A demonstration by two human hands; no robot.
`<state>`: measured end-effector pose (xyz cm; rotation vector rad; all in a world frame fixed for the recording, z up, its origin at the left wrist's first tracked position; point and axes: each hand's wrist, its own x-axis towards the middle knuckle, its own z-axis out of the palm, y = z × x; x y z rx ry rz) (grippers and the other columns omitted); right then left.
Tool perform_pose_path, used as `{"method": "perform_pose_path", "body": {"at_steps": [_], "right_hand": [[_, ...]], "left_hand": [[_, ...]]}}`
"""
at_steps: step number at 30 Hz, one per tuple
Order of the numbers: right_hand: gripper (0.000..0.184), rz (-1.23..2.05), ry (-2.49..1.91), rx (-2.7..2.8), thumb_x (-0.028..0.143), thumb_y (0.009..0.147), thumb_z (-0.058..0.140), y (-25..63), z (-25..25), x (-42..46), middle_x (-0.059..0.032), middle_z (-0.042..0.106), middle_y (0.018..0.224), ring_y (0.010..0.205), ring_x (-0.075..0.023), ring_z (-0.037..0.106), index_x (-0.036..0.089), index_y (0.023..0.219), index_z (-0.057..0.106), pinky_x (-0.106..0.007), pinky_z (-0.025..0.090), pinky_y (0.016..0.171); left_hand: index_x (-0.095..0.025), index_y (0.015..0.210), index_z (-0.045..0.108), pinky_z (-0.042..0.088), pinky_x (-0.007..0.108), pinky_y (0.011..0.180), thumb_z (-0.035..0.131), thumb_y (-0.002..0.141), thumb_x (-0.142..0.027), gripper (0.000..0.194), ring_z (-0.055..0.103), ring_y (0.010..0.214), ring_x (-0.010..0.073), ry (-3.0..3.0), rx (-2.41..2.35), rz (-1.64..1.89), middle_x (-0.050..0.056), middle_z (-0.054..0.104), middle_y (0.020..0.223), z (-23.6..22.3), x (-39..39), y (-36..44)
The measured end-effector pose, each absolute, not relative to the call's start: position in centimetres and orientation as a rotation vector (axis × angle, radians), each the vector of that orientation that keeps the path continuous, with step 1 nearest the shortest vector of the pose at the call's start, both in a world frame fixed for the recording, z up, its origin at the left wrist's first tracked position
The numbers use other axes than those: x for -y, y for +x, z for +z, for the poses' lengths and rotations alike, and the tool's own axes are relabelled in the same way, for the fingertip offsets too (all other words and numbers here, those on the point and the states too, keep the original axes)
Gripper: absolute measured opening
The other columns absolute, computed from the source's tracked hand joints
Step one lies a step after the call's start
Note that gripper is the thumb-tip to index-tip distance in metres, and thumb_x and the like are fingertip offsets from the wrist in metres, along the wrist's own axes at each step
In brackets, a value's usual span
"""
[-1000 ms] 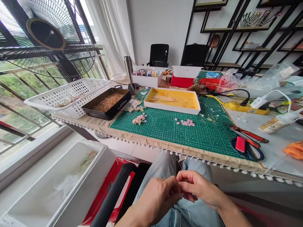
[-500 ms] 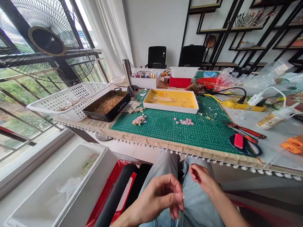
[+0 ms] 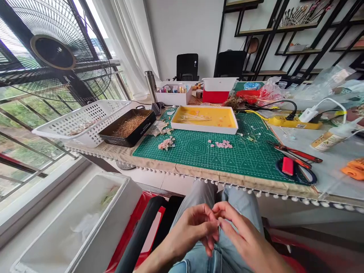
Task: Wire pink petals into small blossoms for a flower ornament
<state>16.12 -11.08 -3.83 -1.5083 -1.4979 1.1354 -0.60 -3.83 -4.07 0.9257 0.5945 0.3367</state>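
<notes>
A beige cloth-covered tabletop crosses the frame, bearing a green gridded cutting mat at centre. Below, over light-blue denim legs, the left hand and right hand meet at the fingertips — anything pinched there is too small to tell. Above centre sits a yellow-bottomed white tray; pale pink petal-like pieces lie just below it — on the mat.

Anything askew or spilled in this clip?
Nothing looks spilled or damaged. The black tray sits slanted beside the white tray, and loose bits lie scattered on the green mat; both look like ordinary clutter.
</notes>
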Motion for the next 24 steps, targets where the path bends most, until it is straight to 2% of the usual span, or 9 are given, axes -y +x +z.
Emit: {"method": "perform_pose_path", "body": {"at_steps": [2,5,9,13,15,18,21,24], "right_hand": [[0.025,1.273,-1.500,1.420,0.039,0.099,0.037,15.2,-3.4,10.9,0.0011,0.062,0.078,0.071,-0.0150,0.059,0.024,0.086,0.051,-0.023,0.047,0.066],[0.027,1.272,-1.532,1.361,0.042,0.096,0.045,15.5,-3.6,10.9,0.0028,0.062,0.073,0.068,-0.0135,0.056,0.023,0.079,0.053,-0.021,0.042,0.062],[0.028,1.316,-1.525,1.301,0.045,0.091,0.054,16.4,-4.3,11.1,0.0022,0.065,0.072,0.067,-0.0142,0.056,0.021,0.079,0.061,-0.022,0.040,0.061],[0.035,1.323,-1.549,1.315,0.052,0.090,0.054,16.6,-4.9,11.2,0.0004,0.065,0.068,0.061,-0.0141,0.052,0.019,0.080,0.063,-0.024,0.036,0.057],[0.034,1.344,-1.523,1.325,0.051,0.090,0.054,16.5,-5.0,11.1,-0.0006,0.068,0.071,0.062,-0.0148,0.055,0.020,0.081,0.064,-0.024,0.037,0.058],[0.037,1.098,-1.616,1.497,0.049,0.091,0.052,16.2,-5.3,10.9,0.0003,0.065,0.061,0.055,-0.0138,0.053,0.020,0.072,0.064,-0.025,0.035,0.054],[0.048,0.708,-1.759,1.711,0.052,0.092,0.049,16.3,-5.7,10.6,0.0042,0.047,0.047,0.044,-0.0102,0.038,0.019,0.058,0.056,-0.026,0.026,0.048],[0.049,0.736,-1.820,1.770,0.055,0.093,0.046,16.9,-6.3,10.4,0.0054,0.043,0.048,0.045,-0.0105,0.038,0.020,0.059,0.053,-0.026,0.027,0.047]], "left_hand": [[-0.014,0.079,0.054,0.046,0.019,0.044,0.074,0.073,-0.048,0.039,0.055,0.047,0.0077,0.929,-0.617,0.351,0.000,0.062,0.065,-4.2,3.7,-0.8],[-0.012,0.078,0.057,0.046,0.018,0.044,0.075,0.073,-0.044,0.037,0.054,0.047,0.0071,0.909,-0.652,0.371,0.000,0.061,0.065,-4.6,3.7,-1.0],[-0.010,0.084,0.063,0.047,0.018,0.047,0.077,0.074,-0.040,0.034,0.055,0.051,0.0066,0.809,-0.617,0.381,0.002,0.062,0.068,-5.3,4.0,-1.1],[-0.010,0.096,0.066,0.047,0.017,0.048,0.080,0.072,-0.037,0.039,0.055,0.054,0.0063,0.706,-0.579,0.395,0.002,0.062,0.071,-5.6,3.9,-0.9],[-0.009,0.101,0.067,0.047,0.017,0.049,0.082,0.070,-0.037,0.043,0.055,0.055,0.0066,0.674,-0.576,0.375,0.002,0.062,0.071,-5.6,3.8,-0.9],[-0.008,0.100,0.069,0.048,0.017,0.050,0.083,0.069,-0.036,0.044,0.054,0.056,0.0063,0.645,-0.587,0.346,0.003,0.061,0.071,-5.7,3.6,-1.0],[-0.007,0.087,0.069,0.046,0.016,0.049,0.083,0.069,-0.037,0.038,0.053,0.055,0.0056,0.654,-0.624,0.372,0.003,0.060,0.071,-5.8,3.5,-1.0],[-0.008,0.084,0.067,0.046,0.017,0.049,0.083,0.068,-0.038,0.037,0.053,0.055,0.0063,0.674,-0.647,0.387,0.003,0.061,0.071,-5.7,3.4,-1.0]]}}
